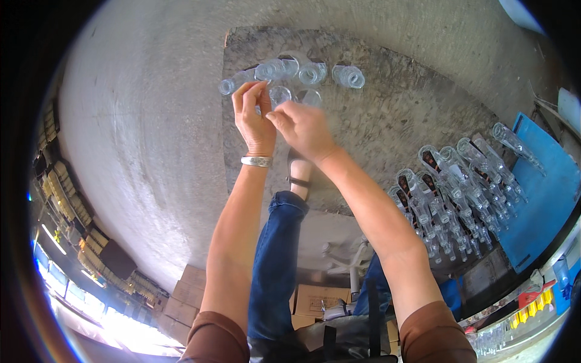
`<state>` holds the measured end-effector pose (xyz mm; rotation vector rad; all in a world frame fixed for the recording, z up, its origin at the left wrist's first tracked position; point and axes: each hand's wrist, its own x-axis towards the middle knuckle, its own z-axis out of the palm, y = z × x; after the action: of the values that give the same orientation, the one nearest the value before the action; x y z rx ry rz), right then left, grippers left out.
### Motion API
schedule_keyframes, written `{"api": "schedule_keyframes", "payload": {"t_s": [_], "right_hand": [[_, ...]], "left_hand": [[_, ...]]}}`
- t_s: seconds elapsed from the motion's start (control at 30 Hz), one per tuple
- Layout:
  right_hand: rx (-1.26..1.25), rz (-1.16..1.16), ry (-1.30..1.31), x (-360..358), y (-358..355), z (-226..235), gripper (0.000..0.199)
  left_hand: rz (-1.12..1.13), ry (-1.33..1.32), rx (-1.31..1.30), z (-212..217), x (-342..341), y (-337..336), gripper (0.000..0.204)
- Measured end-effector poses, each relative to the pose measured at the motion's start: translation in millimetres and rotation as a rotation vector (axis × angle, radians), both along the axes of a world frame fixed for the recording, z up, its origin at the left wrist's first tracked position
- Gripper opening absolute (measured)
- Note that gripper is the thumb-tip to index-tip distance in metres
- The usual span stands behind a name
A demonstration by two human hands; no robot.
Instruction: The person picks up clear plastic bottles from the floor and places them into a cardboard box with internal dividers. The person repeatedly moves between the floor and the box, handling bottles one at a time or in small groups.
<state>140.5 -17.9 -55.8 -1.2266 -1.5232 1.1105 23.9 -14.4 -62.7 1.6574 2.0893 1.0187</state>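
Note:
Over a dark, stained board on the floor, my two hands come close together. The fingers of my left hand are bent in toward the thumb; whatever they may hold is too small to tell. My right hand is closed in a pinch and smeared by motion, its fingertips next to the left hand's. Just beyond them stand or lean several clear glass bottles, among them a bottle at the right, a bottle in the middle and a bottle at the left. A round glass piece shows partly behind my hands.
Many clear glass bottles with dark labels lie in a dense group at the right. A blue panel is beside them. My foot rests on the board below my hands. Cardboard boxes stand at lower left, with a chair base near my legs.

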Motion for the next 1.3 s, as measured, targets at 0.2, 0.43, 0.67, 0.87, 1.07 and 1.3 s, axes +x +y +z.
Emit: {"api": "schedule_keyframes", "payload": {"t_s": [0.2,0.43,0.67,0.87,1.07,1.3], "right_hand": [[0.063,0.023,-0.036,-5.4,10.7,-7.4,0.022],[0.231,-0.077,-0.117,32.3,-2.2,14.6,0.014],[-0.028,-0.162,-0.036,169.5,-159.1,107.1,0.014],[-0.591,-0.257,-0.105,330.7,-376.1,230.2,0.009],[-0.745,-0.562,-0.123,477.7,-526.5,339.7,0.008],[-0.848,-0.67,0.136,527.5,-629.5,468.9,0.013]], "left_hand": [[0.002,-0.02,-0.044,2.8,-2.5,-4.4,0.013],[0.016,-0.023,-0.124,9.5,-16.6,-11.2,0.021],[0.086,0.131,-0.215,66.6,2.0,-64.9,0.028],[-0.08,0.184,-0.375,167.9,21.3,-206.4,0.027],[-0.192,0.103,-0.584,349.4,93.9,-346.1,0.023],[-0.527,0.048,-0.8,520.8,258.7,-406.1,0.023]]}}
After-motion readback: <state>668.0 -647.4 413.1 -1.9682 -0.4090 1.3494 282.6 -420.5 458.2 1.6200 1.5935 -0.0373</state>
